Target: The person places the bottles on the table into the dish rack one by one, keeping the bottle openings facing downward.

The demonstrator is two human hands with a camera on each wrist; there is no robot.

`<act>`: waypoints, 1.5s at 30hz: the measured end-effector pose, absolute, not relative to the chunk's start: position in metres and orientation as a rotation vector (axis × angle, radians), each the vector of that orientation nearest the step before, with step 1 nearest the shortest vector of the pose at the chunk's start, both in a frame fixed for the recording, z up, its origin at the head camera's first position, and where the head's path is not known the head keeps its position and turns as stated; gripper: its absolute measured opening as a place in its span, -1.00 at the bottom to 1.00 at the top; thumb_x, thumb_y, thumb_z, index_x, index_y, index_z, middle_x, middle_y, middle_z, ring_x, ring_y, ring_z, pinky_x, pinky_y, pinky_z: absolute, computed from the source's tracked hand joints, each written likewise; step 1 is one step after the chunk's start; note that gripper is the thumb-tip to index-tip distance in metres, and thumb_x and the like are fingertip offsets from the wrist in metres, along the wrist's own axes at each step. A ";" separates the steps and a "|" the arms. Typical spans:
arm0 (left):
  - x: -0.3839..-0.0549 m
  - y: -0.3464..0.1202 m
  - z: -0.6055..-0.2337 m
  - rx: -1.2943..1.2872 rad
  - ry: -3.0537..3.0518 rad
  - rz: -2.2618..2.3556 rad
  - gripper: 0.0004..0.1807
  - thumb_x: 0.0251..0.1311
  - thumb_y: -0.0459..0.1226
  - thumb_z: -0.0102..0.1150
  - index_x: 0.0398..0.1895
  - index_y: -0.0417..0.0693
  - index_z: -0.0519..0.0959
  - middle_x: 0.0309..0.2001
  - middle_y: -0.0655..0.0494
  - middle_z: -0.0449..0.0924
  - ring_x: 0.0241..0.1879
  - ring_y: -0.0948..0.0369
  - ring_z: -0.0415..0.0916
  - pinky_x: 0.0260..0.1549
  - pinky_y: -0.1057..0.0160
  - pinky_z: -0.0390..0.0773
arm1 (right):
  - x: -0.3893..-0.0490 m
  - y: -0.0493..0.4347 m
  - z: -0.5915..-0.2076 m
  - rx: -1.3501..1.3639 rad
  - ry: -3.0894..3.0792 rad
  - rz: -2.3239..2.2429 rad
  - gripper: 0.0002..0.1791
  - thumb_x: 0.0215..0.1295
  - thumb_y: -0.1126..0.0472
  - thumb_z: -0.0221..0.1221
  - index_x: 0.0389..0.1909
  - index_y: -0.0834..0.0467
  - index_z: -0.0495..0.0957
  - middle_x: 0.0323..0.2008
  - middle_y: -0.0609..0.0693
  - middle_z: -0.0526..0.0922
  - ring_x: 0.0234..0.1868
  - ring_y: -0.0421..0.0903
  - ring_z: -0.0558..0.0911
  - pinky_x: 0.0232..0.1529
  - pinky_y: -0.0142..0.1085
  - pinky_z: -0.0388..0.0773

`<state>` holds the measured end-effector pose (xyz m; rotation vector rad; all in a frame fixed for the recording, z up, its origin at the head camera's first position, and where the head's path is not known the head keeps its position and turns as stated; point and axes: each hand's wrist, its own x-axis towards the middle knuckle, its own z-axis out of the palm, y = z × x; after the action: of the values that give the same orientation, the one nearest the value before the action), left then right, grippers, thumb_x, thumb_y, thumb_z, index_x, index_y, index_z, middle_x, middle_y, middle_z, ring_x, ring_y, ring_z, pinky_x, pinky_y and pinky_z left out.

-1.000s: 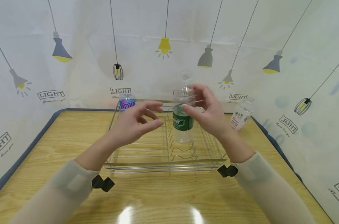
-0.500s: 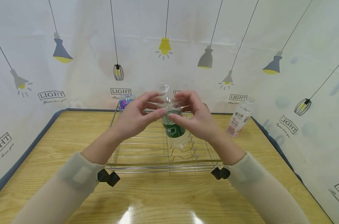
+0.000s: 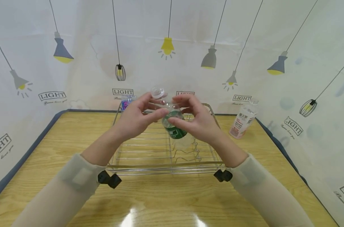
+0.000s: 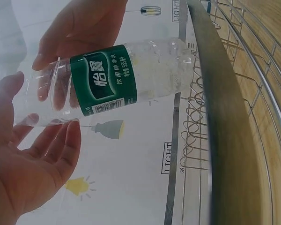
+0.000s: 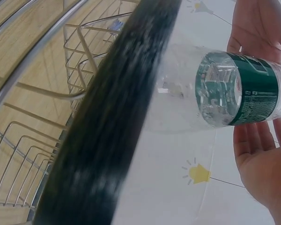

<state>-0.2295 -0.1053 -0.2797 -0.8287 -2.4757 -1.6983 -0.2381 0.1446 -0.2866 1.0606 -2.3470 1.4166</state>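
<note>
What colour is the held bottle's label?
The label is green and white, clearest in the left wrist view.

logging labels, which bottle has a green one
The middle bottle, between the left hand and right hand; the leftmost bottle has a blue-purple label, the rightmost bottle a mostly white one.

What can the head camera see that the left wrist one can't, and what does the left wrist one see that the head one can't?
Only the head view: the pink-and-white bottle and the pale sleeves.

Only the left wrist view: the barcode on the green label.

Both: the left hand, the right hand, the green-labelled bottle and the wire rack.
</note>
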 end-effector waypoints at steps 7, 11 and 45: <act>-0.229 -0.115 -0.278 -0.799 -2.387 -1.734 -0.45 0.60 -0.15 0.27 0.57 0.15 0.45 0.29 0.00 0.66 0.20 0.08 0.66 0.00 0.07 0.80 | -0.241 0.154 -0.285 1.042 -2.382 1.428 -0.26 0.38 0.36 0.46 0.51 0.18 0.40 0.39 0.17 0.59 0.32 0.09 0.66 0.42 0.08 0.58; -0.228 -0.126 -0.280 -0.756 -2.349 -1.799 -0.48 0.61 -0.17 0.26 0.54 0.09 0.45 0.29 -0.05 0.65 0.14 0.10 0.67 0.00 0.12 0.80 | -0.242 0.163 -0.289 1.006 -2.444 1.416 -0.25 0.39 0.31 0.47 0.54 0.15 0.39 0.42 0.15 0.56 0.36 0.12 0.62 0.47 0.06 0.54; -0.220 -0.157 -0.301 -0.573 -2.358 -2.025 -0.52 0.51 -0.25 0.36 0.38 0.09 0.42 0.40 -0.06 0.61 0.13 0.14 0.75 -0.07 0.28 0.75 | -0.247 0.203 -0.321 0.932 -2.693 1.363 -0.19 0.42 0.20 0.47 0.60 0.14 0.34 0.44 0.10 0.52 0.31 0.08 0.59 0.46 0.04 0.53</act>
<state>-0.2201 -0.1571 -0.3011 -0.5730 -2.3585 -2.0247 -0.2468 0.2033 -0.3207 0.9324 -2.6929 1.3628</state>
